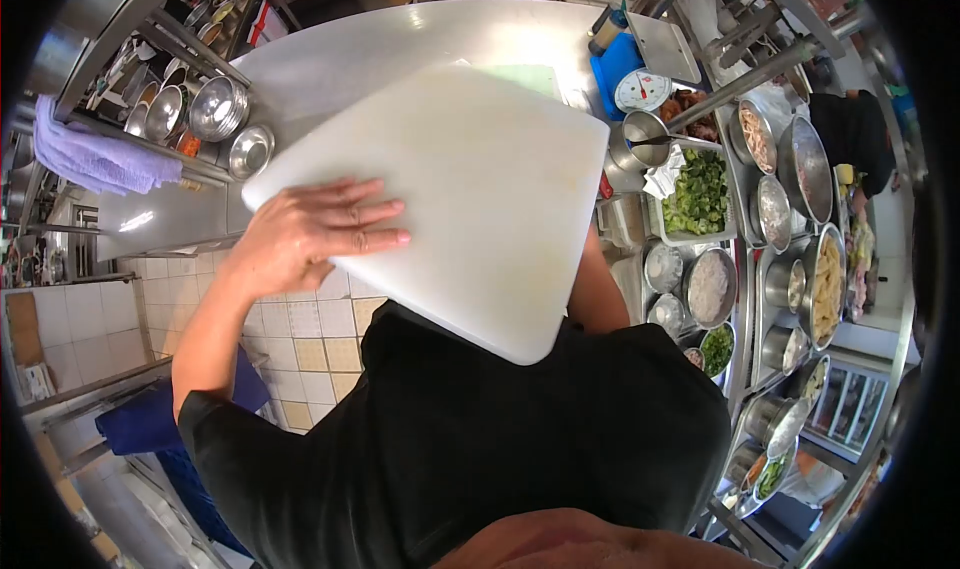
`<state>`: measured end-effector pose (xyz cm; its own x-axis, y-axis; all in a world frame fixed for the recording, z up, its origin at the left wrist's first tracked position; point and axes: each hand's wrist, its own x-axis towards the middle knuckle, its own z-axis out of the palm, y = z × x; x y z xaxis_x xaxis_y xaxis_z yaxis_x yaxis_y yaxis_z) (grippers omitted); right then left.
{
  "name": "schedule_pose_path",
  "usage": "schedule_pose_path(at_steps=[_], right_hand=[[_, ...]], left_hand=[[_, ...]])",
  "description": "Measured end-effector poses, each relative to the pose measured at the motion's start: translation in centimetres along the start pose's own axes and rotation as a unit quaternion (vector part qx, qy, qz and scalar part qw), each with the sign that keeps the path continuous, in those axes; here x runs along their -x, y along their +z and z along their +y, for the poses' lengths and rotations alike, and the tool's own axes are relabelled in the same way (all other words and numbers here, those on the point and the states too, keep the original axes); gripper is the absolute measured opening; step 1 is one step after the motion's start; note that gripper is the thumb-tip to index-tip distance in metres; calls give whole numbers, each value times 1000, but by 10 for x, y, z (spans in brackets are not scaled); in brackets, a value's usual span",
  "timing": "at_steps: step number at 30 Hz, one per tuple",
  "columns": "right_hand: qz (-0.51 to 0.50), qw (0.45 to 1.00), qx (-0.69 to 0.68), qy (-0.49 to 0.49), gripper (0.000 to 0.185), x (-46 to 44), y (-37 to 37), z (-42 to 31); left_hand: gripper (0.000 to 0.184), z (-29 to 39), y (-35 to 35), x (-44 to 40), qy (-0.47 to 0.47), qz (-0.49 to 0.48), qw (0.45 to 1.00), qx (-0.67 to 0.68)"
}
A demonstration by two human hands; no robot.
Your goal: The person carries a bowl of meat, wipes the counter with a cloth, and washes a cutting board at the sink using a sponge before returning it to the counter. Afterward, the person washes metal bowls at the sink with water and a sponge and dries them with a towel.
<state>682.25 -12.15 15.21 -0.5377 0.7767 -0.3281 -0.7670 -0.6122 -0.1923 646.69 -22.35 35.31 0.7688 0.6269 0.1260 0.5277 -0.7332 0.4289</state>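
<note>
A large white cutting board (pixel 480 199) is held up at a tilt in front of my chest, above the steel counter. My left hand (pixel 322 227) grips its left edge, fingers stretched over the top face and thumb at the lower edge. My right forearm (pixel 597 289) reaches behind the board's right side, and the board hides that hand. Part of a pale green board (pixel 525 77) shows on the counter beyond the white one.
The steel counter (pixel 400 31) spans the front. To the right stand a dial scale (pixel 643 90), a basket of chopped greens (pixel 698 194) and several steel bowls of food. Steel bowls (pixel 218 109) and a purple towel (pixel 95 154) are at left. Another person (pixel 850 139) is at far right.
</note>
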Motion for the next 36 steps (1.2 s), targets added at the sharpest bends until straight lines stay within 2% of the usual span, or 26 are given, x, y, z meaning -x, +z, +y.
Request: schedule_pose_path(at_steps=[4, 7, 11, 14, 15, 16, 17, 18, 19, 20, 21, 24, 27, 29, 30, 32, 33, 35, 36], right_hand=[[-8, 998, 8, -67, 80, -9, -16, -16], [-20, 994, 17, -108, 74, -7, -33, -36], [-18, 990, 40, -135, 66, 17, -84, -56], [15, 990, 73, -117, 60, 48, -133, -58], [41, 989, 93, -103, 59, 59, -144, -54], [78, 987, 116, -85, 57, 70, -148, -50], [150, 977, 142, -55, 56, 79, -144, -42], [147, 971, 181, -52, 54, 83, -148, -37], [142, 964, 222, -44, 52, 83, -153, -35], [137, 955, 262, -36, 50, 81, -159, -34], [111, 973, 204, -8, 46, 77, -165, -33], [140, 942, 303, -42, 41, 68, -159, -35], [132, 947, 292, -32, 33, 32, -174, -75], [182, 905, 384, -31, 39, 16, -121, -93], [182, 893, 408, -49, 36, 7, -101, -98], [182, 866, 459, -78, 29, -4, -78, -106], [195, 806, 548, -115, 30, -5, -76, -110], [209, 654, 703, -184, 32, -3, -76, -119], [236, 641, 707, -184, 32, 3, -78, -123]], left_hand=[[67, -38, 16, 2, 4, 32, 996, -81], [57, -91, 43, 2, 35, 103, 985, -131], [43, -135, 76, -6, 20, 146, 969, -199], [36, -152, 138, -10, -189, 341, 918, -70], [34, -171, 183, 2, -259, 337, 886, 186], [35, -190, 227, 14, -329, 367, 767, 410], [37, -192, 252, 19, -385, 373, 594, 600], [40, -183, 254, 23, -419, 342, 475, 694], [43, -174, 249, 27, -434, 307, 427, 731], [47, -167, 243, 31, -440, 274, 408, 752], [51, -162, 237, 34, -448, 246, 411, 755], [54, -158, 241, 41, -420, 245, 528, 696], [57, -158, 248, 31, -451, 303, 488, 683], [56, -191, 288, 36, -457, 313, 483, 678], [55, -206, 301, 36, -460, 318, 481, 675], [60, -190, 281, 11, -464, 315, 512, 650], [63, -182, 267, -2, -466, 313, 528, 638], [68, -186, 245, -20, -507, 242, 685, 465], [71, -193, 240, -25, -515, 203, 747, 368]])
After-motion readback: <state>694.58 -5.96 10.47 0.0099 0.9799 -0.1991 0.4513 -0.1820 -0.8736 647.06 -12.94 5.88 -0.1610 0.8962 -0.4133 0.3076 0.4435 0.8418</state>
